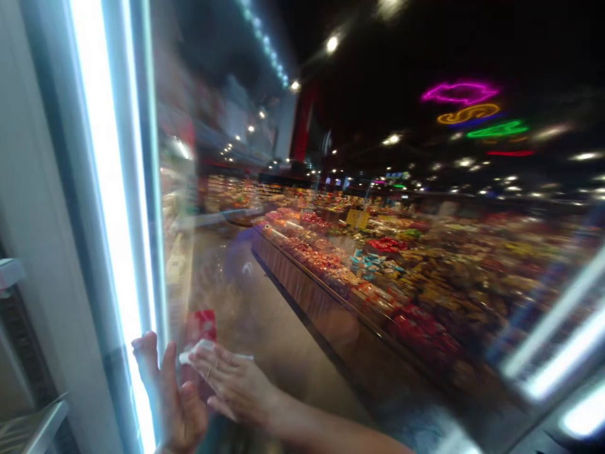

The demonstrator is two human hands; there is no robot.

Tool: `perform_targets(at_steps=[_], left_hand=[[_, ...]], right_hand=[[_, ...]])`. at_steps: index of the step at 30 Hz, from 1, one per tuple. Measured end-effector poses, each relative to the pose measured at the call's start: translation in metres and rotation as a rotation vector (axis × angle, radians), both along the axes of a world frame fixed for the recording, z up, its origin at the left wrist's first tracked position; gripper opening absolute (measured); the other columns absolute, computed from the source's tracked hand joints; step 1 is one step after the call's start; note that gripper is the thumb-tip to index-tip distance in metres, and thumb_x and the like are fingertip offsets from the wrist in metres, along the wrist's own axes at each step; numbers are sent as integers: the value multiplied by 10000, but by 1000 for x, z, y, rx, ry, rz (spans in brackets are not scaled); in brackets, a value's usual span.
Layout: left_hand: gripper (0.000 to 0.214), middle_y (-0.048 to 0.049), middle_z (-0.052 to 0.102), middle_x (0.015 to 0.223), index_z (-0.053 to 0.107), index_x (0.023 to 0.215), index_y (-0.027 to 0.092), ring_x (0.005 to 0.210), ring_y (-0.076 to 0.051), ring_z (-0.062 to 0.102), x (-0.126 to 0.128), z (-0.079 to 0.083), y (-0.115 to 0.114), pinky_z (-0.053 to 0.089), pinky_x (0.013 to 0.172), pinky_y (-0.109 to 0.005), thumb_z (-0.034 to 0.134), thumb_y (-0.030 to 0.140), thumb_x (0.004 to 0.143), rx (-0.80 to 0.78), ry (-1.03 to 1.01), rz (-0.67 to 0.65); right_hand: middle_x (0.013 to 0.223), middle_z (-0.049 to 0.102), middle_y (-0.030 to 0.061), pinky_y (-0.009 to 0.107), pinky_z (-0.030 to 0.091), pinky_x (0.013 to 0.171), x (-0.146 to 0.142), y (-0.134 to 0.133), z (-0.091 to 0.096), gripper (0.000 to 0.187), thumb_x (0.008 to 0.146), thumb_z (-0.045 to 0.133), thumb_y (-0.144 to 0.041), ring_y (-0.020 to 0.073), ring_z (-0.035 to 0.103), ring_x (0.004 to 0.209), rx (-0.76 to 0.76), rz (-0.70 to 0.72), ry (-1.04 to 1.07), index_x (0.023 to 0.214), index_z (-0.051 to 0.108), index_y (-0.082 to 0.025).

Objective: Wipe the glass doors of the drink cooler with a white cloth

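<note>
A pane of glass (222, 290) fills the view ahead. Low on it, my right hand (236, 381) lies nearly flat over a folded white cloth or tissue (191, 353), pressing it against the glass. The exact kind of the white piece is blurred. Just left of it, my left hand (174, 403) is raised with fingers apart and nothing visible in it, by the bright light strip (111, 183). Whether its fingers touch the glass or frame, I cannot tell. Directly above the cloth shows a red patch (203, 325), perhaps a sticker.
A pale upright frame (42, 189) runs along the left, with shelf rack ends (45, 429) at the lower left. More light tubes (567, 347) slant at the right. Beyond the glass stands a long display counter (312, 290) heaped with packaged goods, beside an aisle floor (269, 328).
</note>
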State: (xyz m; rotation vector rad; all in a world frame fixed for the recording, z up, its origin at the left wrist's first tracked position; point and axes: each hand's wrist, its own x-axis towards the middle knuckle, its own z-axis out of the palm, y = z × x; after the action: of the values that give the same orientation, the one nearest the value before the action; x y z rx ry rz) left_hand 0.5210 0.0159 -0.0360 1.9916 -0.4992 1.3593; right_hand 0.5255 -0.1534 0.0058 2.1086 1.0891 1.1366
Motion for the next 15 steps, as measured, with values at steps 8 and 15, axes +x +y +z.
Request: perform_targets(at_steps=[8, 15], left_hand=[[850, 12, 7, 1765, 132, 1636, 427, 1627, -320, -12, -12, 46, -105, 11, 1310, -638, 534, 148, 941, 55, -47, -150], [880, 10, 32, 1761, 146, 1633, 430, 1624, -340, -11, -36, 58, -192, -4, 1293, -677, 577, 141, 922, 179, -134, -273]], right_hand=[[1742, 53, 142, 651, 196, 1284, -61, -150, 21, 785, 1016, 421, -324, 327, 21, 1621, 784, -375, -416, 1651, 64, -33], [1732, 68, 232, 755, 281, 1199, -96, -249, -6, 790, 1026, 380, -362, 397, 26, 1612, 934, -508, -465, 1651, 36, -23]])
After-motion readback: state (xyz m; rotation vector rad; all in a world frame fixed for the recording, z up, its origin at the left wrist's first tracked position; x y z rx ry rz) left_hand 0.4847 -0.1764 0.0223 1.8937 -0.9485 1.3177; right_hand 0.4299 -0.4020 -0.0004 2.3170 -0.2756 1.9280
